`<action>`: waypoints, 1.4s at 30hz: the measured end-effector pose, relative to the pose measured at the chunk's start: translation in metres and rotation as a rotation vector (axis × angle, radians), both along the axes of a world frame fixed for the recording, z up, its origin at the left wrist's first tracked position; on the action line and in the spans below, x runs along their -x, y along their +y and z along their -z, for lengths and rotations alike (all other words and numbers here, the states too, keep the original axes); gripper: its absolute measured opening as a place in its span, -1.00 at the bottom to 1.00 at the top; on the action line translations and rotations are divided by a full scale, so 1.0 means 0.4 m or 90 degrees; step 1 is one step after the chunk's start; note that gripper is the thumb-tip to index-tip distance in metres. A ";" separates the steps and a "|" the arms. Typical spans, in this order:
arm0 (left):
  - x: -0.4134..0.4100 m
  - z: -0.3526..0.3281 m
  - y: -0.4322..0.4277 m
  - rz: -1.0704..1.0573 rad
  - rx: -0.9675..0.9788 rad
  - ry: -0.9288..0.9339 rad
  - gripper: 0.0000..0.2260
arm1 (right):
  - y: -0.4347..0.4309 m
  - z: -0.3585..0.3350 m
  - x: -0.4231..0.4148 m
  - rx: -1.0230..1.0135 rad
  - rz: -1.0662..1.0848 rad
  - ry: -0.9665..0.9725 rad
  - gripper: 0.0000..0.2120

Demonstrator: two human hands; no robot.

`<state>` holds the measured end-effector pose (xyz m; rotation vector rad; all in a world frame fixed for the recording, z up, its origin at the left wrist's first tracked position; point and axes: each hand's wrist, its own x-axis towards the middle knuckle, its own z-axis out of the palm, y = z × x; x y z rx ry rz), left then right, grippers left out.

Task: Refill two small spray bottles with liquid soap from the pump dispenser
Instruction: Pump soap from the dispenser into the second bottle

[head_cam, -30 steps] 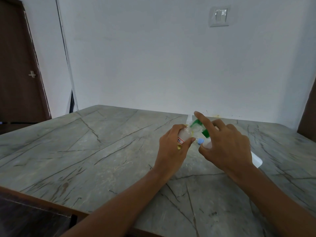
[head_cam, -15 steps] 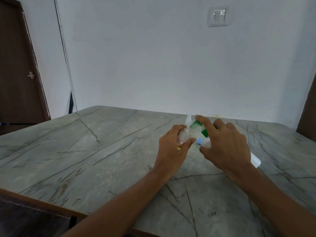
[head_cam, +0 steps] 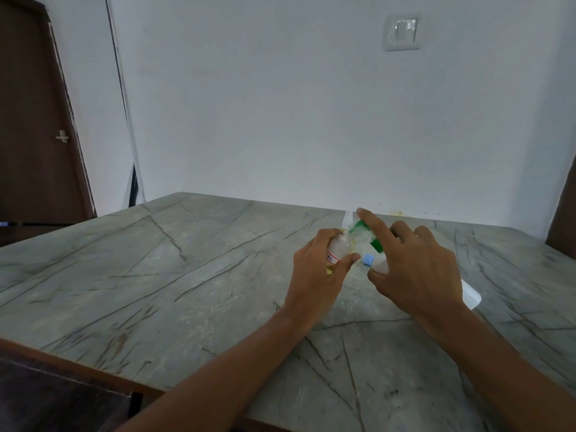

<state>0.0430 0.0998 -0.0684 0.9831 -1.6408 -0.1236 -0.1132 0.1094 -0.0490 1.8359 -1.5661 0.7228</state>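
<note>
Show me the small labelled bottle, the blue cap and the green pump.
small bottle (head_cam: 339,248), head view, clear body above the label.
blue cap (head_cam: 368,259), head view, side of the cap.
green pump (head_cam: 361,227), head view, its green top.
</note>
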 end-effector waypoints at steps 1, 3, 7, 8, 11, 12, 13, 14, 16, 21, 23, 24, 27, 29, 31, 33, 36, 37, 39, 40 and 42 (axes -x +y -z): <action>0.000 0.000 0.000 -0.001 -0.004 0.002 -0.58 | -0.001 0.001 0.000 0.002 0.000 0.001 -0.03; 0.001 0.000 -0.001 -0.002 -0.006 0.005 -0.58 | -0.002 0.000 0.000 0.002 -0.003 -0.004 -0.04; 0.001 0.001 0.000 0.005 -0.002 0.011 -0.58 | 0.005 -0.005 -0.006 -0.008 0.003 -0.004 -0.08; 0.000 0.001 0.000 0.005 0.000 0.009 -0.58 | 0.007 -0.006 -0.008 -0.010 0.005 -0.002 -0.10; 0.001 0.004 0.002 0.010 0.010 -0.003 -0.57 | 0.002 -0.006 -0.006 -0.003 -0.007 -0.016 -0.16; 0.003 0.005 0.002 0.013 0.014 -0.008 -0.57 | 0.000 -0.006 -0.005 0.002 -0.015 -0.025 -0.18; 0.004 0.006 0.003 0.015 0.016 -0.013 -0.57 | -0.003 -0.005 -0.003 0.008 -0.022 -0.032 -0.19; 0.005 0.006 0.005 0.015 0.017 -0.018 -0.58 | -0.004 -0.004 -0.001 0.014 -0.028 -0.036 -0.20; 0.006 0.007 0.005 0.015 0.024 -0.020 -0.58 | -0.003 -0.002 0.000 0.024 -0.037 -0.040 -0.21; 0.001 0.002 0.001 -0.002 0.024 -0.010 -0.58 | 0.006 -0.007 -0.005 0.017 -0.025 -0.034 -0.17; 0.000 0.002 0.001 -0.012 0.022 -0.006 -0.58 | 0.007 -0.005 -0.005 0.015 -0.023 -0.025 -0.12; 0.000 0.002 0.001 -0.012 0.022 -0.004 -0.59 | 0.006 -0.004 -0.004 0.014 -0.017 -0.016 -0.11; 0.000 0.001 0.000 -0.010 0.018 0.005 -0.60 | 0.002 -0.002 -0.002 0.015 -0.011 -0.003 -0.09; 0.002 -0.001 0.000 -0.010 0.012 0.006 -0.59 | 0.001 -0.004 -0.003 0.013 -0.013 -0.005 -0.08; 0.003 -0.004 0.001 -0.010 0.014 0.008 -0.59 | 0.001 -0.004 -0.005 0.019 -0.019 -0.011 -0.08; 0.004 -0.005 0.005 -0.006 0.027 0.008 -0.60 | -0.001 -0.004 -0.003 0.043 -0.039 -0.030 -0.09; 0.007 -0.003 0.007 0.001 0.044 0.002 -0.61 | -0.007 -0.001 0.002 0.070 -0.071 -0.061 -0.14; 0.008 -0.003 0.007 0.003 0.045 0.001 -0.61 | -0.008 0.000 0.002 0.075 -0.074 -0.067 -0.16; 0.008 -0.004 0.008 0.007 0.046 -0.001 -0.61 | -0.008 0.000 0.001 0.090 -0.077 -0.071 -0.17; 0.007 -0.005 0.010 0.007 0.044 -0.001 -0.61 | -0.008 0.000 -0.001 0.091 -0.077 -0.071 -0.17; 0.004 -0.007 0.013 0.010 0.039 0.009 -0.60 | -0.007 0.000 -0.003 0.091 -0.074 -0.064 -0.18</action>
